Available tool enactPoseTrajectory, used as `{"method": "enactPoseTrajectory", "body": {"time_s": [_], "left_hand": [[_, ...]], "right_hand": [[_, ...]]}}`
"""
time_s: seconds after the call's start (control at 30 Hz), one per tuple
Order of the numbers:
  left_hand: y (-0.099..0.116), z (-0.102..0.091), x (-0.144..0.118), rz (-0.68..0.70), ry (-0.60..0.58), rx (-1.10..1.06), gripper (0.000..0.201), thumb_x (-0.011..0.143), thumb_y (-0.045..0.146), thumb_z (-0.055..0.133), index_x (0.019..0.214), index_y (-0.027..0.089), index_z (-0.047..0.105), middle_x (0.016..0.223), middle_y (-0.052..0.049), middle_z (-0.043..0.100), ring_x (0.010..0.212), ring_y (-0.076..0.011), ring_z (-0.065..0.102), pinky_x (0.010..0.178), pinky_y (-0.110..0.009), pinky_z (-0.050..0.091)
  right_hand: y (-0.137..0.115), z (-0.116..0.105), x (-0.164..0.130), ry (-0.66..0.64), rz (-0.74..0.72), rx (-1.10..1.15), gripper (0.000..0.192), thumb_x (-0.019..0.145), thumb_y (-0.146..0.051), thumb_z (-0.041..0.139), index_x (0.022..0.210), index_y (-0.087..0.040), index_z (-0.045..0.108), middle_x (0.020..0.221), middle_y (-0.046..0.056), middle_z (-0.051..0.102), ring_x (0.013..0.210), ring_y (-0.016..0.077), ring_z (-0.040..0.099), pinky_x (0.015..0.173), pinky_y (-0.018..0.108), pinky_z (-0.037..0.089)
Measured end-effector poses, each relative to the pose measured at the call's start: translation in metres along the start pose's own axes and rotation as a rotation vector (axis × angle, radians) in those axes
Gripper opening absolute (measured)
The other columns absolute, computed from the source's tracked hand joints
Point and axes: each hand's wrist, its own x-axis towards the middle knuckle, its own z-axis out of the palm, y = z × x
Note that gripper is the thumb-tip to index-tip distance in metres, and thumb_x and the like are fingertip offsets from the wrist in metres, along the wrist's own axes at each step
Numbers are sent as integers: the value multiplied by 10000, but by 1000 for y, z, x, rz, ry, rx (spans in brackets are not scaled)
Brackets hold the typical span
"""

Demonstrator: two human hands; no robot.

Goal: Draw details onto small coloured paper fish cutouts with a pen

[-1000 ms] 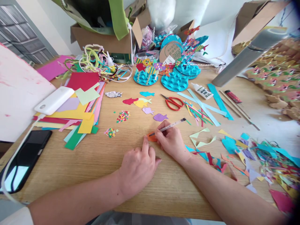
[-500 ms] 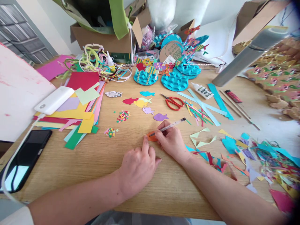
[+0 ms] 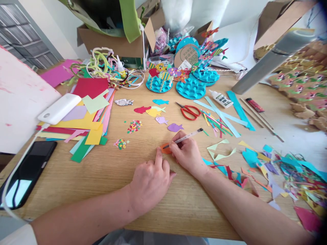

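Observation:
My right hand (image 3: 187, 153) is closed round a pen (image 3: 189, 135), its tip on a small orange paper piece (image 3: 166, 148) that lies on the table and is partly hidden by my fingers. My left hand (image 3: 151, 178) presses the piece's left edge with its stretched index finger; the thumb stands apart. Just beyond lie paper fish: a purple one (image 3: 175, 127), a lilac one (image 3: 161, 120), a yellow one (image 3: 154, 112), a red one (image 3: 142, 110) and a blue one (image 3: 160, 101). Two small heaps of paper bits, one with hearts (image 3: 134, 126) and one with dots (image 3: 120, 144), are left of them.
Red-handled scissors (image 3: 189, 111), a glue bottle (image 3: 221, 99) and paper strips (image 3: 222, 115) lie beyond my right hand. Paper scraps (image 3: 270, 170) spread at right. At left are stacked coloured sheets (image 3: 92, 88), a white power bank (image 3: 59, 108) and a phone (image 3: 27, 173). Blue egg-tray crafts (image 3: 190, 89) stand behind.

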Motion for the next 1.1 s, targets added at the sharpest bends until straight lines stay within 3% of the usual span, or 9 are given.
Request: {"method": "enactPoseTrajectory", "body": {"time_s": [1.1], "left_hand": [[0, 1, 0, 8, 15, 4, 257, 905, 349, 500, 894, 119, 614, 1301, -245, 541, 627, -242, 672, 519, -358, 531]], "right_hand": [[-2, -1, 0, -8, 6, -5, 114, 729, -208, 533, 665, -218, 439, 467, -55, 491, 396, 98, 440, 403, 215, 325]]}}
